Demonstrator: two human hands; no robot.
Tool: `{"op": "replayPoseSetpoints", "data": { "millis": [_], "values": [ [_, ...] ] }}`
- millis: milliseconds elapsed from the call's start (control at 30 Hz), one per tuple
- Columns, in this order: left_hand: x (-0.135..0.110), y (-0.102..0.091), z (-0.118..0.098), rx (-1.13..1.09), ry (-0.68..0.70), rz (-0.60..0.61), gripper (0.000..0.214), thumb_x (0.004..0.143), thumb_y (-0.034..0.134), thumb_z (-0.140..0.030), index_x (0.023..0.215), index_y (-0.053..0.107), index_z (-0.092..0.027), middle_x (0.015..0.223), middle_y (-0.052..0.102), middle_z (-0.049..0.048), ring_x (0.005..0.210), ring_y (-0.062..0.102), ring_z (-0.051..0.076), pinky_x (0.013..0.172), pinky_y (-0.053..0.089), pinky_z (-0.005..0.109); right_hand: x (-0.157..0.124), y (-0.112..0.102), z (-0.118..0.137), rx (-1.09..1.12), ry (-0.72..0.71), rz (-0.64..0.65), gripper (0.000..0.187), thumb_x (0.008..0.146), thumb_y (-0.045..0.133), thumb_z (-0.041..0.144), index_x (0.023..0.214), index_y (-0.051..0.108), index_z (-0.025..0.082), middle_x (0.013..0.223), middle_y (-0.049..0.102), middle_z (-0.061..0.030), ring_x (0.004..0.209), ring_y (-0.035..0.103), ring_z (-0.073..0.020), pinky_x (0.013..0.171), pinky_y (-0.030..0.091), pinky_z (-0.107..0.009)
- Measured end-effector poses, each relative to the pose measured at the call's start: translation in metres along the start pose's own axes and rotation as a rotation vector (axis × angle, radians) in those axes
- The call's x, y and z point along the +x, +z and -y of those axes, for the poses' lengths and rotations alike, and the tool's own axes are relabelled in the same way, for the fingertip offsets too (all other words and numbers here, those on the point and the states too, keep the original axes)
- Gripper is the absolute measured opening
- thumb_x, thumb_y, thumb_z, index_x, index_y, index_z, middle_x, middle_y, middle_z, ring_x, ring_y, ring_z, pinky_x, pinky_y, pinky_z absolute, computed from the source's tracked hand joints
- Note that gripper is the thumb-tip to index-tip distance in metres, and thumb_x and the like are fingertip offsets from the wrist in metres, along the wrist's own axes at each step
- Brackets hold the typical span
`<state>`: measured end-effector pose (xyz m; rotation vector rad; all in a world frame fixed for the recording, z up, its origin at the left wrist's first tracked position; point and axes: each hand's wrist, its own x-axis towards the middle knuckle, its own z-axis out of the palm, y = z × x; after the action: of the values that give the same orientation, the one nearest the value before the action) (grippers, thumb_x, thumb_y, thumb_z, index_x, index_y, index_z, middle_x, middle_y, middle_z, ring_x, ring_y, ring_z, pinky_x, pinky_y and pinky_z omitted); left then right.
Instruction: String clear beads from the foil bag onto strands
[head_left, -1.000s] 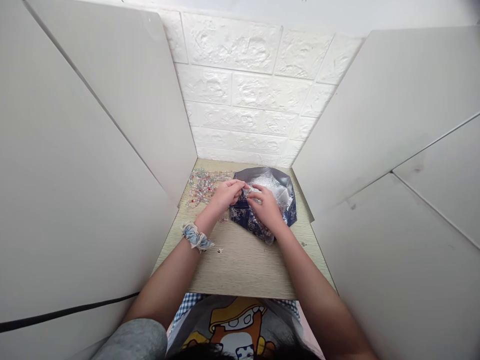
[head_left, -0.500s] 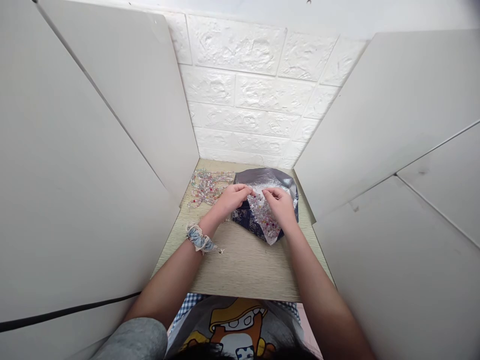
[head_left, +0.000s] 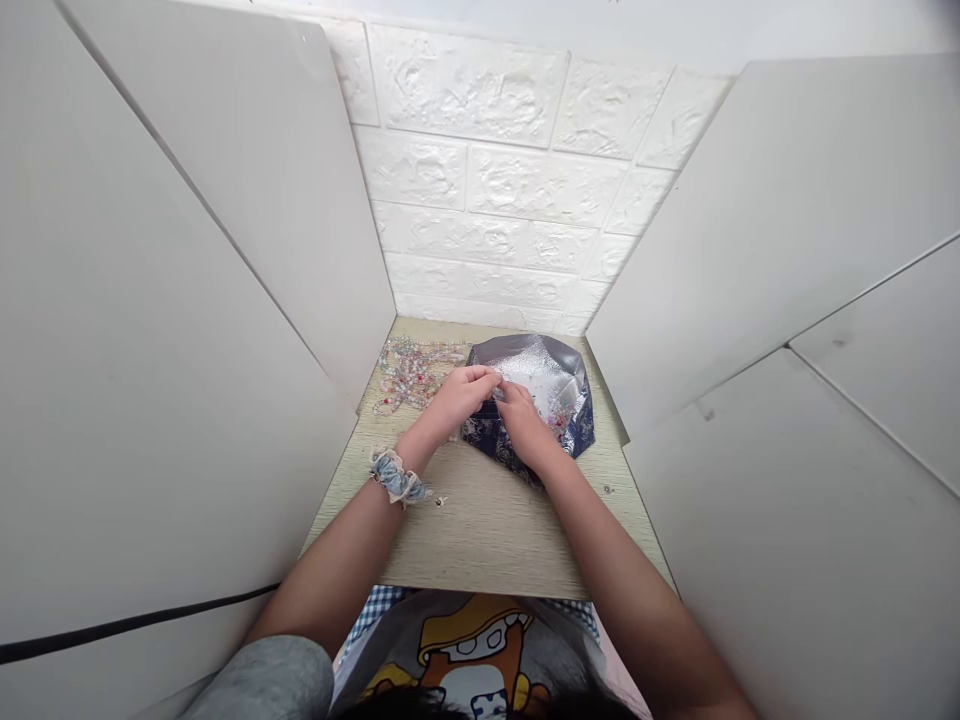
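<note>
Head view: left hand [head_left: 459, 400] and right hand [head_left: 523, 420] close together, fingers curled, tips meeting at the mouth of a navy patterned pouch [head_left: 487, 437] with a silver foil lining [head_left: 536, 372]. Pouch lies directly under both hands. What the fingertips [head_left: 495, 381] pinch is too small to tell. Left of the left hand, a heap of beaded strands [head_left: 409, 375] on a wood-grain board [head_left: 487, 535]. Blue fabric scrunchie [head_left: 395, 477] on the left wrist, a loose bead [head_left: 440, 499] just right of it. Textured white brick panel [head_left: 487, 170] ahead of the hands.
</note>
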<state>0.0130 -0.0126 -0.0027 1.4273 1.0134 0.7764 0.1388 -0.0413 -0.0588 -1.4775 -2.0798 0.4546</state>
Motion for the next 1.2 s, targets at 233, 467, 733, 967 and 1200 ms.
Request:
{"op": "replayPoseSetpoints", "data": {
  "millis": [233, 467, 733, 967, 1200],
  "values": [
    [0.001, 0.000, 0.001, 0.022, 0.002, -0.010, 0.022, 0.069, 0.045, -0.032, 0.066, 0.054, -0.013, 0.046, 0.028, -0.0068, 0.040, 0.023, 0.003, 0.039, 0.019, 0.018, 0.005, -0.002, -0.003, 0.065, -0.013, -0.064, 0.020, 0.071, 0.042, 0.011, 0.071, 0.060, 0.017, 0.117, 0.046, -0.0070, 0.112, 0.033, -0.0202, 0.094, 0.027, -0.036],
    [-0.001, -0.001, 0.001, 0.023, -0.002, -0.004, 0.025, 0.069, 0.046, -0.037, 0.068, 0.055, -0.013, 0.046, 0.027, -0.0069, 0.040, 0.022, 0.004, 0.039, 0.018, 0.019, 0.005, -0.025, 0.000, 0.814, 0.331, -0.281, 0.018, 0.068, 0.055, 0.035, 0.073, 0.062, 0.020, 0.104, 0.055, -0.0038, 0.098, 0.048, -0.0168, 0.090, 0.033, -0.034],
    [-0.010, 0.001, -0.009, 0.041, 0.015, 0.138, 0.023, 0.070, 0.045, -0.034, 0.065, 0.055, -0.013, 0.043, 0.028, -0.0068, 0.040, 0.025, 0.004, 0.041, 0.017, 0.019, 0.002, -0.030, 0.006, 1.389, 0.379, -0.228, 0.019, 0.066, 0.059, 0.038, 0.073, 0.063, 0.020, 0.081, 0.059, -0.0010, 0.078, 0.053, -0.0113, 0.079, 0.042, -0.030],
    [-0.010, 0.001, -0.011, 0.096, 0.049, 0.094, 0.023, 0.071, 0.043, -0.032, 0.064, 0.056, -0.014, 0.040, 0.028, -0.0071, 0.039, 0.024, 0.004, 0.042, 0.018, 0.020, 0.003, -0.031, 0.007, 1.330, 0.391, -0.208, 0.022, 0.064, 0.060, 0.041, 0.071, 0.062, 0.020, 0.080, 0.061, -0.0012, 0.073, 0.054, -0.0109, 0.075, 0.043, -0.029],
    [-0.004, -0.002, -0.006, 0.081, 0.045, 0.001, 0.024, 0.071, 0.043, -0.033, 0.066, 0.055, -0.014, 0.038, 0.027, -0.0076, 0.039, 0.023, 0.005, 0.043, 0.018, 0.020, 0.002, -0.031, 0.000, 1.135, 0.456, -0.280, 0.027, 0.061, 0.062, 0.040, 0.078, 0.065, 0.020, 0.088, 0.062, -0.0021, 0.080, 0.053, -0.0121, 0.077, 0.041, -0.028]
  ]
}}
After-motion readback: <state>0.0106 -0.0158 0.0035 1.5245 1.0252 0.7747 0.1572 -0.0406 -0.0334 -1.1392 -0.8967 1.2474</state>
